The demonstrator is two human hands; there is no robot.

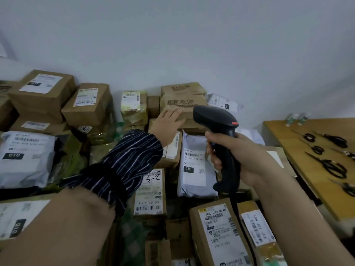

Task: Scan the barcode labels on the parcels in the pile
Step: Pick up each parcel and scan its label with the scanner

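A pile of cardboard boxes and grey mailer bags fills the floor against the wall. My left hand reaches forward with straight fingers and rests on the front of a brown box with large printed characters. My right hand grips the handle of a black barcode scanner, whose head points toward that box. Just below the scanner lies a grey mailer with a white barcode label. No barcode label shows on the touched box's visible faces.
A wooden table at the right carries several pairs of black scissors and two small bottles. Labelled boxes stack up at the left, a grey mailer at far left, long boxes in front.
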